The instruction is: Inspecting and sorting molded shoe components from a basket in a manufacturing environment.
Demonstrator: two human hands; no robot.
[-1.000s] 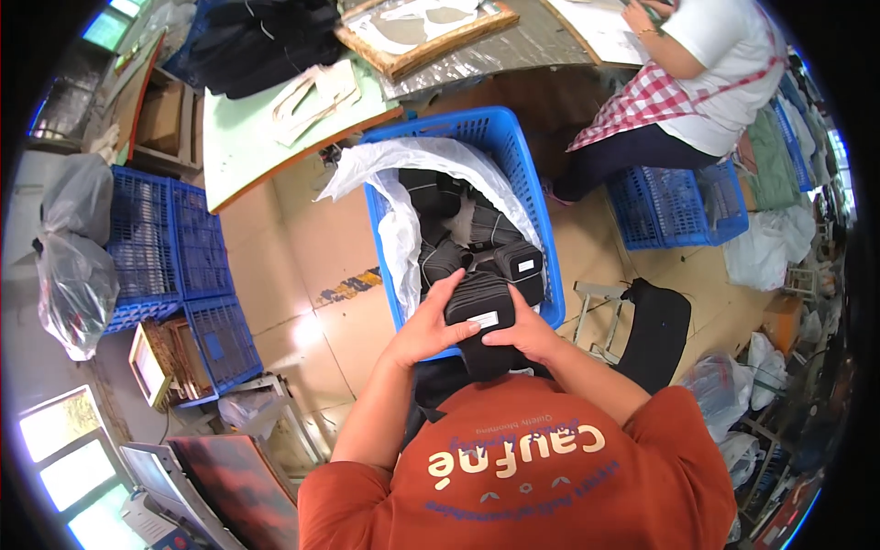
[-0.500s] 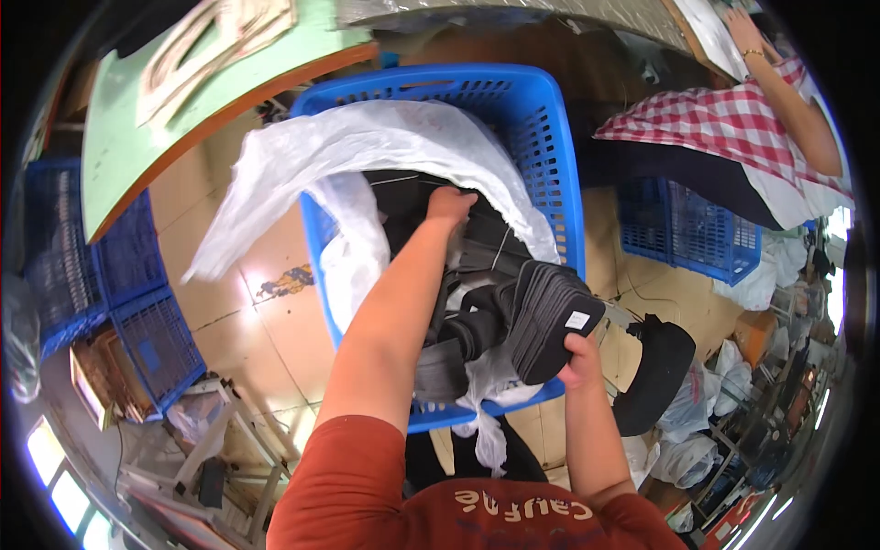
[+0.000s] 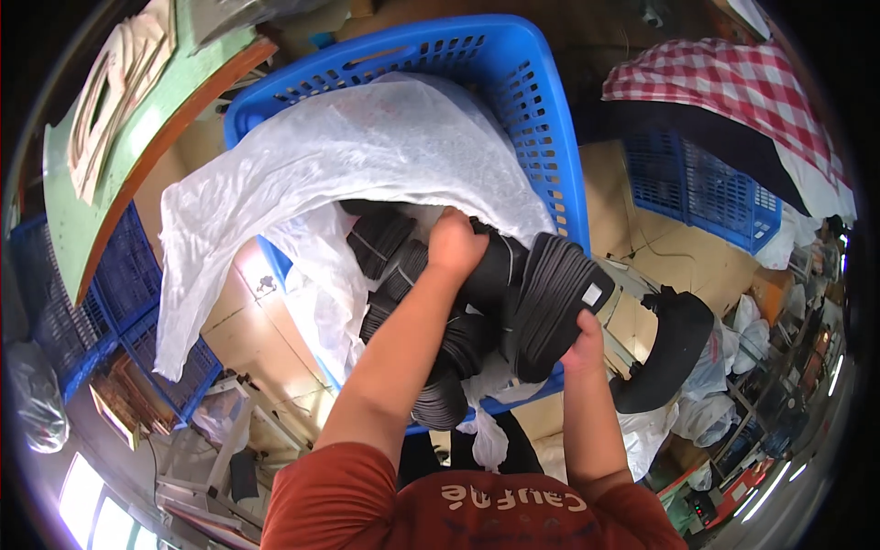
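Observation:
My right hand [image 3: 584, 342] grips the near right side of a thick stack of flat black padded pieces [image 3: 552, 307] with a small white label on top. The stack tilts over the right part of a blue plastic basket [image 3: 566, 174]. Inside the basket, a white plastic bag [image 3: 367, 137] gapes around several black tied bundles [image 3: 378, 240]. My left hand [image 3: 456, 246] is closed at the bag's mouth, above the bundles and left of the stack. Its fingertips are hidden, so what they hold cannot be made out.
A green-topped table [image 3: 156, 110] with cream cut pieces stands at far left, blue crates [image 3: 78, 275] below it. On the right are a black curved chair back [image 3: 674, 357], another blue crate [image 3: 706, 188] and a person in a checked garment [image 3: 715, 78]. Plastic bags [image 3: 706, 412] crowd the right.
The view has shifted. The bag's upper flap hangs lower over the basket, and more tied bundles show. My left hand has closed near the bag's edge; my right hand keeps hold of the stack.

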